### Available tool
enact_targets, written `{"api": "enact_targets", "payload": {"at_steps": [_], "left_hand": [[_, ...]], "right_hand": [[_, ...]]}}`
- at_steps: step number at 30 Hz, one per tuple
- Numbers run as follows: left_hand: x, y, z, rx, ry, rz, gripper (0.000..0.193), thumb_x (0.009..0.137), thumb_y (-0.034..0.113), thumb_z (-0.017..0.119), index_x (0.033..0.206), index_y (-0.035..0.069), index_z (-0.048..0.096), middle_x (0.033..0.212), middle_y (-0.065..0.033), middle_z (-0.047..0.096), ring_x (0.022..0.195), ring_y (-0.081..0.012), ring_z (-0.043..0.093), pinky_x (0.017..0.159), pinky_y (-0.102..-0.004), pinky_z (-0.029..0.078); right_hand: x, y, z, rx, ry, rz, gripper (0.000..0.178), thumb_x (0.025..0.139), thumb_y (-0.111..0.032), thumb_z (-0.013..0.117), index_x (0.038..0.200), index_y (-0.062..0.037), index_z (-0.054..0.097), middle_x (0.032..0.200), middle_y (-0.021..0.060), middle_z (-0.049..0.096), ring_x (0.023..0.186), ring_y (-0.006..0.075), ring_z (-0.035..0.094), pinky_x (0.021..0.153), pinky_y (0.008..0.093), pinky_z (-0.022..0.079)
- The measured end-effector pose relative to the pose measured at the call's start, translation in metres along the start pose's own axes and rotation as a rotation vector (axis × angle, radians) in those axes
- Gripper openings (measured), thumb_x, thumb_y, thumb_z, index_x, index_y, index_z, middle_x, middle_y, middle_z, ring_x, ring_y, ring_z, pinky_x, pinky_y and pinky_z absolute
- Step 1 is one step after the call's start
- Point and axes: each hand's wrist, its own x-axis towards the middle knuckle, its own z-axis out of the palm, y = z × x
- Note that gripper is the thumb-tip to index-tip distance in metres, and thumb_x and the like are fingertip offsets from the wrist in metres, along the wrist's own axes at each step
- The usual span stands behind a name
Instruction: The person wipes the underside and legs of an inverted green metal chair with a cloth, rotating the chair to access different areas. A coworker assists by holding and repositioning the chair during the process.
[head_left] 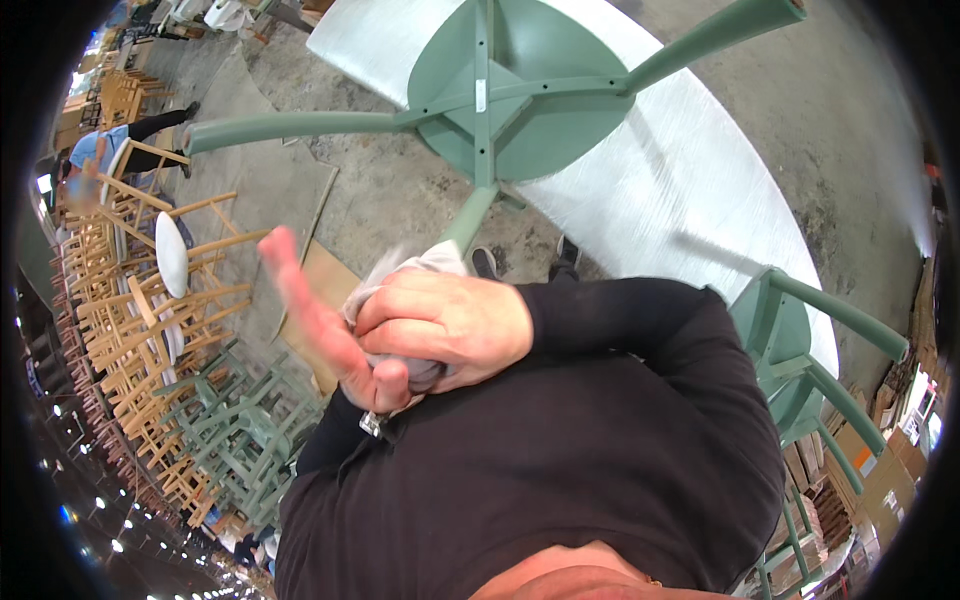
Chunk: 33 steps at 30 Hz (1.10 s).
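Note:
An upside-down green stool with a round seat and crossed braces lies in front of me. One leg points toward me, and its near end goes under a whitish cloth. My right hand is closed on the bunched cloth, fingers curled over it. My left hand is beside it, palm up against the bundle, with its fingers stretched out to the far left and smeared by motion. A greyish part of the cloth shows between the two hands, below the right fingers.
The stool rests on a pale curved tabletop. Another green stool stands at the right, legs toward me. Stacked wooden chairs and green chair frames fill the left. A person in blue bends there. Cardboard boxes are at right.

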Motion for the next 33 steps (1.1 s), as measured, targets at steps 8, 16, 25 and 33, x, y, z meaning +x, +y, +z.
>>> {"api": "enact_targets", "payload": {"at_steps": [8, 16, 25, 33], "left_hand": [[0.004, 0.013, -0.002, -0.033, -0.075, -0.154, 0.102, 0.096, 0.073, 0.044, 0.161, -0.002, 0.019, 0.166, -0.0291, 0.020, 0.156, -0.0435, 0.014, 0.124, -0.0586, 0.009], [0.025, -0.042, -0.006, -0.942, 0.011, -0.593, 0.087, 0.100, 0.063, 0.046, 0.159, 0.002, 0.025, 0.164, -0.0274, 0.025, 0.151, -0.0410, 0.029, 0.124, -0.0562, 0.016], [0.116, -0.335, -0.059, -1.488, -0.611, -1.324, 0.096, 0.099, 0.076, 0.030, 0.155, -0.001, 0.032, 0.152, -0.0330, 0.043, 0.129, -0.0509, 0.055, 0.098, -0.0706, 0.049], [0.217, -0.342, 0.020, -0.829, -1.698, -1.290, 0.082, 0.104, 0.062, 0.037, 0.138, -0.011, 0.052, 0.119, -0.0325, 0.067, 0.092, -0.0347, 0.075, 0.071, -0.0467, 0.063]], "right_hand": [[-0.152, 0.187, -0.065, -0.594, -0.262, 0.531, 0.048, 0.065, -0.013, 0.083, 0.110, -0.0141, 0.064, 0.115, 0.0092, 0.061, 0.115, 0.0336, 0.059, 0.095, 0.0461, 0.049], [-0.164, 0.142, -0.002, -0.655, 0.441, 0.862, 0.044, 0.073, -0.016, 0.079, 0.115, -0.0099, 0.066, 0.114, 0.0158, 0.064, 0.109, 0.0389, 0.062, 0.095, 0.0467, 0.051], [-0.132, 0.114, -0.009, 1.109, 0.888, 1.568, 0.060, 0.090, -0.060, 0.065, 0.111, -0.0037, 0.067, 0.100, 0.0136, 0.074, 0.088, 0.0279, 0.072, 0.085, 0.0471, 0.057], [-0.125, 0.145, 0.025, 0.910, 1.174, 1.516, 0.032, 0.081, -0.037, 0.077, 0.087, -0.0074, 0.066, 0.078, 0.0093, 0.068, 0.062, 0.0244, 0.066, 0.062, 0.0443, 0.056]]}}
